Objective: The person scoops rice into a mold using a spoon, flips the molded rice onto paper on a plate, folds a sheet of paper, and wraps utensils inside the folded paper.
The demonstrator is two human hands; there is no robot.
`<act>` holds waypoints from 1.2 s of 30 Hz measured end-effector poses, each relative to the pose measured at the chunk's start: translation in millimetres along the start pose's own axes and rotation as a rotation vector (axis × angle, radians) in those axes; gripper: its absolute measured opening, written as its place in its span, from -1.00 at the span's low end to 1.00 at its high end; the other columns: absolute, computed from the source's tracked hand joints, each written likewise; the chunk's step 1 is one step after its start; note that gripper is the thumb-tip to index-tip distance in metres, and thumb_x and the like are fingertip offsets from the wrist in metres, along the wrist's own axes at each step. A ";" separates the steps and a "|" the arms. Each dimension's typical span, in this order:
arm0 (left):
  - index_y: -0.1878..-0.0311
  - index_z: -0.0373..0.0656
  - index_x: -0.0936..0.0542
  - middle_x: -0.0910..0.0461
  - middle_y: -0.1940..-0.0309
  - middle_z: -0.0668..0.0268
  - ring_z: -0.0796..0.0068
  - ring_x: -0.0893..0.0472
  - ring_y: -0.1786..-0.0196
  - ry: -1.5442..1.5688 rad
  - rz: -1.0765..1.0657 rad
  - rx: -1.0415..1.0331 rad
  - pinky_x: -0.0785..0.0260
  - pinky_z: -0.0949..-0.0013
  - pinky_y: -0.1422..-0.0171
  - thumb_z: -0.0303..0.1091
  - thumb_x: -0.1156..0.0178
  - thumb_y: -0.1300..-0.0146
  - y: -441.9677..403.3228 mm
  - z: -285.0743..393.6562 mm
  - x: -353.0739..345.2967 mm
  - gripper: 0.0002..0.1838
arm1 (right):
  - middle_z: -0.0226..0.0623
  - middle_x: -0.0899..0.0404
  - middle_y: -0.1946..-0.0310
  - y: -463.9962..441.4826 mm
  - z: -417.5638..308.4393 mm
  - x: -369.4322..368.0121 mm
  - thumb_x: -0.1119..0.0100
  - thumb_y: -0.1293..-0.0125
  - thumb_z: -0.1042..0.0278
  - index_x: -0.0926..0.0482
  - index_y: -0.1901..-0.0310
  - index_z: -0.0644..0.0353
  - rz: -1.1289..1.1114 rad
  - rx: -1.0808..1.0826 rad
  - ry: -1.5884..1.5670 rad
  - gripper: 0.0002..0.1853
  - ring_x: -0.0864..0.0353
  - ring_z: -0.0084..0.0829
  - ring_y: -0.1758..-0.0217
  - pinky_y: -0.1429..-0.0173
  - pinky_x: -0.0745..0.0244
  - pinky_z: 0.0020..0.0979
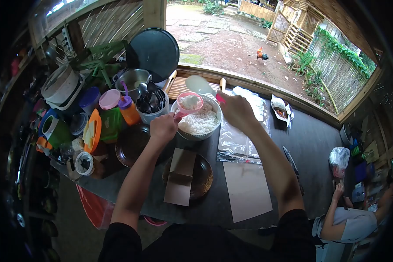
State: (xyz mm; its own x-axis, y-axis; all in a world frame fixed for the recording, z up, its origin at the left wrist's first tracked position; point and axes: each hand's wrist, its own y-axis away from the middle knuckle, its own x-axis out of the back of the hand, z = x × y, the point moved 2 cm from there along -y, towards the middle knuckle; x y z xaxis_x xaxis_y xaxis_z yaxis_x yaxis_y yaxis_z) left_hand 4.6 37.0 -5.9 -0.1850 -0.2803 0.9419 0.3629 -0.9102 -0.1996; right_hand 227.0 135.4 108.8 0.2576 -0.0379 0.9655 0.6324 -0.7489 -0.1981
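Note:
My left hand (163, 127) grips the handle of a pink scoop (190, 103), which holds white rice above a large round container of rice (199, 122). My right hand (232, 106) is closed on the pink handle of a pale rice paddle (199, 84), whose blade hangs over the container's far rim. Nearer to me, an open brown cardboard box (181, 168) lies on a dark round plate (203, 174). Right of the rice, clear plastic sheets (240, 137) lie stacked, with a flat brown cardboard piece (247, 190) in front of them.
A tub of dark spoons (152, 102), bottles and pots crowd the left. A knife (292, 163) and a small food box (281, 110) lie on the right of the dark table (308, 144). At the far right is another person (351, 222). A rooster (261, 54) stands outside.

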 end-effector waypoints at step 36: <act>0.17 -0.09 -0.67 -0.73 0.35 0.08 0.00 -0.75 0.23 0.025 0.039 -0.022 -0.56 -0.06 0.15 0.05 -0.13 -0.44 7.7 1.9 3.7 -0.62 | 0.01 -0.72 0.27 4.8 15.6 0.3 -0.05 -0.48 0.19 -0.64 -0.13 -0.06 -0.023 0.067 -0.060 -0.71 -0.73 0.02 0.11 0.00 -0.62 -0.01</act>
State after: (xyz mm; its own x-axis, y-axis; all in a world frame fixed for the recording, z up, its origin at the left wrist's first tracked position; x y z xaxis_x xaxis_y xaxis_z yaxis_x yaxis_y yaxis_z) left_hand 8.4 29.5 -3.4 -0.1937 -0.3229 0.9264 0.3503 -0.9048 -0.2421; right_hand 241.5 142.1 105.5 0.2843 0.0204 0.9585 0.6859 -0.7028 -0.1885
